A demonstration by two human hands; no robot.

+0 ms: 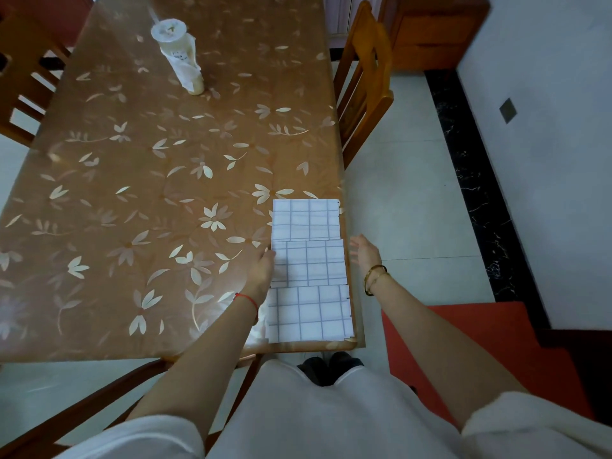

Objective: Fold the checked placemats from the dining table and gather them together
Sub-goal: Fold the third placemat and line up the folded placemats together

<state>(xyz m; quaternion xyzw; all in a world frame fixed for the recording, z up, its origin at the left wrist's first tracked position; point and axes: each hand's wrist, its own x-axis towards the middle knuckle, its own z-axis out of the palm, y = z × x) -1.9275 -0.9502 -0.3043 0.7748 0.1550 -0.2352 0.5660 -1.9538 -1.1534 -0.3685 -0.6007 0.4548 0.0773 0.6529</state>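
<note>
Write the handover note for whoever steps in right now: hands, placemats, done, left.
Left hand: open, fingertips at the left edge of the middle placemat.
Right hand: open, holding nothing, off the table's right side.
Far placemat, middle and near placemat lie in a row along the right edge of the table.
Done: all three look folded.
Left: stack them into one pile.

Broad brown floral-patterned tabletop (132, 210) lies open left of three white checked folded placemats (308, 263) lining its near right edge; tall white wrapped cup (178, 58) stands far, slatted wooden chair (364, 84) flanks far right.
</note>
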